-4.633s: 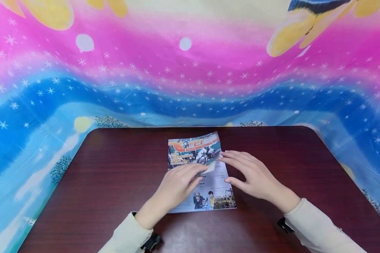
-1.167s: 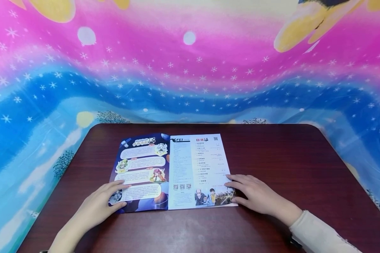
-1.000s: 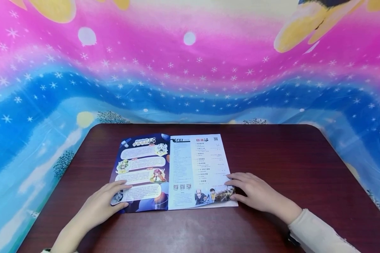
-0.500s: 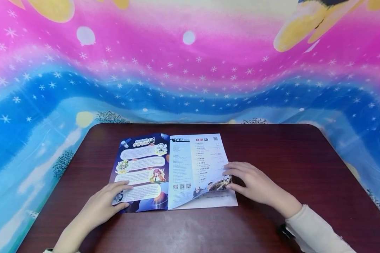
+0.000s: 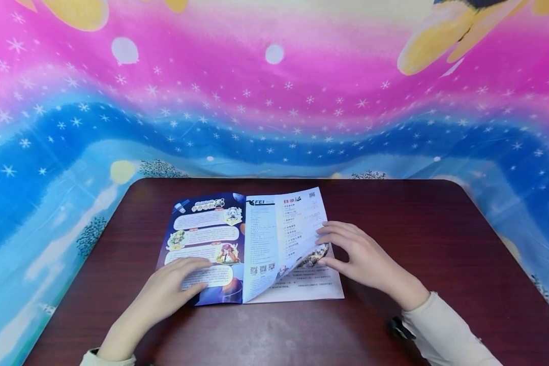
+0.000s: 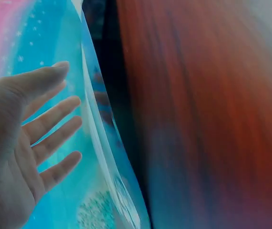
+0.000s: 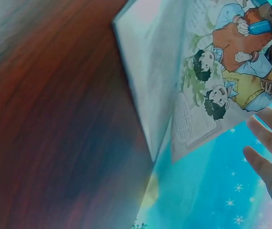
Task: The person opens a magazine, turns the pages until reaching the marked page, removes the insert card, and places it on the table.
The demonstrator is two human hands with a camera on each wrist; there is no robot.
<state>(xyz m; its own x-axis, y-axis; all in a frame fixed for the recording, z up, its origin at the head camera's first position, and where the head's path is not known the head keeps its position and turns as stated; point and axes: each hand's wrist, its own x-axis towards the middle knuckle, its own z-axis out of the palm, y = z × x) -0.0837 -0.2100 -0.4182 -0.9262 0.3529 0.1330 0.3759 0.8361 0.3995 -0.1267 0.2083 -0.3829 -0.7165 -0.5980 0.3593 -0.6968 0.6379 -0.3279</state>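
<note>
A magazine (image 5: 201, 249) lies spread on the table, its dark blue left page flat. Its white contents page (image 5: 263, 229) curls up from the lower right corner, baring a text page beneath. My right hand (image 5: 368, 256) pinches that page's outer edge between thumb and fingers. In the right wrist view, cartoon figures show on the underside of the raised page (image 7: 240, 81), with the right hand (image 7: 271, 143) at its edge. Over the lower left page is my left hand (image 5: 164, 287), fingers extended and loose. The left wrist view shows the left hand (image 6: 26, 129) holding nothing.
A dark red-brown wooden table (image 5: 416, 223) with rounded far corners bears the magazine. Behind and beside it hangs a pink and blue snowflake-patterned cloth (image 5: 274, 112). A black band (image 5: 400, 328) shows at the right sleeve cuff.
The cover, being turned earlier, now lies opened to the left. My right hand has moved up and left, lifting the contents page's corner higher. The left hand has shifted right over the left page.
</note>
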